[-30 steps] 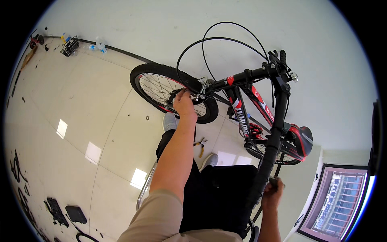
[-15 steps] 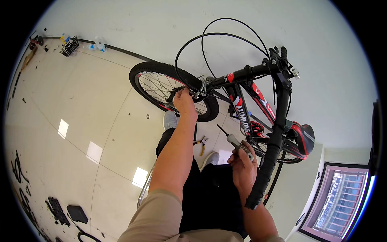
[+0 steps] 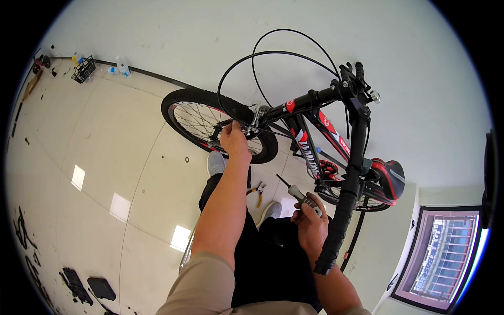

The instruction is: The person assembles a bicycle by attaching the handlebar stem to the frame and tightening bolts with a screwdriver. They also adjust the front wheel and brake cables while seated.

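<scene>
Right hand (image 3: 312, 227): fingers wrapped round screwdriver (image 3: 295, 192) handle; shaft juts clear of fingers, tip angled up and left. Left hand (image 3: 234, 140): fingers bunched narrow beside bicycle's front rim brake (image 3: 255, 118), brake just above and right of fingertips; cannot tell if anything pinched. Yellow-handled pliers (image 3: 259, 195) on tiled floor (image 3: 157, 178), between shoes. Handlebar (image 3: 343, 218) beside right hand.
</scene>
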Tool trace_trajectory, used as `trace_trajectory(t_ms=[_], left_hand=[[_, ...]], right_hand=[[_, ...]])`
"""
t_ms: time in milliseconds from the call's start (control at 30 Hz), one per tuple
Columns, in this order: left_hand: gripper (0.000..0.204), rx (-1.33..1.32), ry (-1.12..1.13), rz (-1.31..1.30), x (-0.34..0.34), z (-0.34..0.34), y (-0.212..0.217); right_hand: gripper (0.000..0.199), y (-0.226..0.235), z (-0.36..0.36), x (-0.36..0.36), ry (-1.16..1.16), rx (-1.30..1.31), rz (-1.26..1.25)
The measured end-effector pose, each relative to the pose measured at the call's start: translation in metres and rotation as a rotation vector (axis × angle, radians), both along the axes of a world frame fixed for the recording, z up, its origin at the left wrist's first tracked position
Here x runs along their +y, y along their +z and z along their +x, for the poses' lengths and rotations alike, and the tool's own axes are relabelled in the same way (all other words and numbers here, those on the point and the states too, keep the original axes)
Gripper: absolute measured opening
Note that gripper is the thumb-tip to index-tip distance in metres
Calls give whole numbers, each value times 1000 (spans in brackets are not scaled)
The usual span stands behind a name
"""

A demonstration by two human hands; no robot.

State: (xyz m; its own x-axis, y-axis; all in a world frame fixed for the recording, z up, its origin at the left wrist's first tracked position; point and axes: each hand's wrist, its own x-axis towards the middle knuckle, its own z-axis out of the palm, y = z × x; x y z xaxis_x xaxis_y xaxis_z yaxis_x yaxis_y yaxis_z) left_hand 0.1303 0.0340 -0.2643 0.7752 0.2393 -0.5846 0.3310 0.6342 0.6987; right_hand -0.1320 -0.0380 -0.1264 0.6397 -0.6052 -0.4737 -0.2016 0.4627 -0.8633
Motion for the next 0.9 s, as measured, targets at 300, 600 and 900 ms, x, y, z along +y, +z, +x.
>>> trace_trajectory(t_ms=[300, 600, 900], left_hand=[[18, 58, 116, -115, -1, 1, 12], [17, -4, 102, -106, -2, 3, 6], [23, 6, 54, -178, -1, 2, 8]], right_hand=[[44, -8, -10, -3, -16, 0, 59], [44, -3, 14, -2, 17, -22, 35], [44, -8, 4, -5, 6, 0, 50]])
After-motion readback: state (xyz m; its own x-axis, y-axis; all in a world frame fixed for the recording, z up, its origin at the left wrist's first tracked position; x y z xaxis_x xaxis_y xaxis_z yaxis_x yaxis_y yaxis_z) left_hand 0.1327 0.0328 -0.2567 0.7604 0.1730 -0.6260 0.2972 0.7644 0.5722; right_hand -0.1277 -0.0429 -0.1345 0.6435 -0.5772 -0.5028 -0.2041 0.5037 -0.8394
